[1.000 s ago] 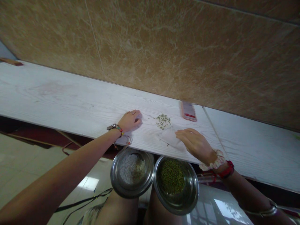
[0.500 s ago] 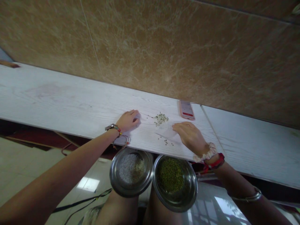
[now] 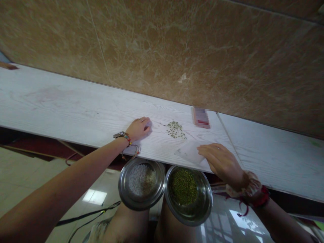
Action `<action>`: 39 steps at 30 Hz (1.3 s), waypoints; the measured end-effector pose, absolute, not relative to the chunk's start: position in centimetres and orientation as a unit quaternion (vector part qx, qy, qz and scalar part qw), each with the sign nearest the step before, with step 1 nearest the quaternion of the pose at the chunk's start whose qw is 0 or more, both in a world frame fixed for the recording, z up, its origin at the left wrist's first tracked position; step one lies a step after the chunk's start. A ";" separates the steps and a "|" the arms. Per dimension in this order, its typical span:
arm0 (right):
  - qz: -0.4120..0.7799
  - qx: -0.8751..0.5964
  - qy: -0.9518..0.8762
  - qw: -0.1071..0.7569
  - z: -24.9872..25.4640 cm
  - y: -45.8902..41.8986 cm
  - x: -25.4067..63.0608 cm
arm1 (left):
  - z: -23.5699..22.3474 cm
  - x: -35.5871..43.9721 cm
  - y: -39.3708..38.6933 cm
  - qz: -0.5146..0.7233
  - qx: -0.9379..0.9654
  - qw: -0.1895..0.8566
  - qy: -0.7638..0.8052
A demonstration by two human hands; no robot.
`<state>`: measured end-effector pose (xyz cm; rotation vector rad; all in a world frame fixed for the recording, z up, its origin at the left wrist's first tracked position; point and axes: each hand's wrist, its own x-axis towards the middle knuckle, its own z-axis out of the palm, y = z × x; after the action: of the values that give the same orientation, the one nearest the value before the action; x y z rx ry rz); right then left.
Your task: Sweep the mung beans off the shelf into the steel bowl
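Note:
My right hand [image 3: 220,161] pinches a thin, whitish, translucent sheet [image 3: 190,152], held low over the front edge of the white board above the right bowl. Whether it is paper or plastic I cannot tell. Loose green mung beans [image 3: 176,130] lie scattered on the board between my hands. To their left, my left hand [image 3: 139,129] rests on the board, empty, its thumb apart from the fingers. Below the edge, a metal bowl [image 3: 209,208] contains many mung beans. Beside it, another metal bowl [image 3: 121,194] holds white grains with a yellowish patch.
A phone [image 3: 201,118], partly pixelated, lies against the brown marbled wall [image 3: 152,50]. The long white board [image 3: 63,101] runs along that wall. Both bowls sit on the person's lap. Black straps [image 3: 88,216] hang over the tiled floor at lower left.
My right hand has moved right and toward the board's front edge with the sheet. The few beans near that edge no longer show there, and the bean patch reaches further right. My left hand stays put.

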<state>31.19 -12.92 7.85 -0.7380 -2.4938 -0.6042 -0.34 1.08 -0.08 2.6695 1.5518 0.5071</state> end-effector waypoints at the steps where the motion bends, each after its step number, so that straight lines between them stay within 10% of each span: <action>1: -0.217 -0.276 -0.906 0.237 7.8 -12.9 31.0 | 0.0 -0.3 1.0 0.161 0.856 0.005 0.492; 39: -0.210 -0.349 -0.898 0.163 9.2 -17.7 30.4 | 0.9 0.3 -1.7 0.081 0.949 0.063 0.299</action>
<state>30.44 -17.68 9.21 -0.9959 -2.5621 -0.5994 0.26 -1.69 0.85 2.8673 0.9028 0.2435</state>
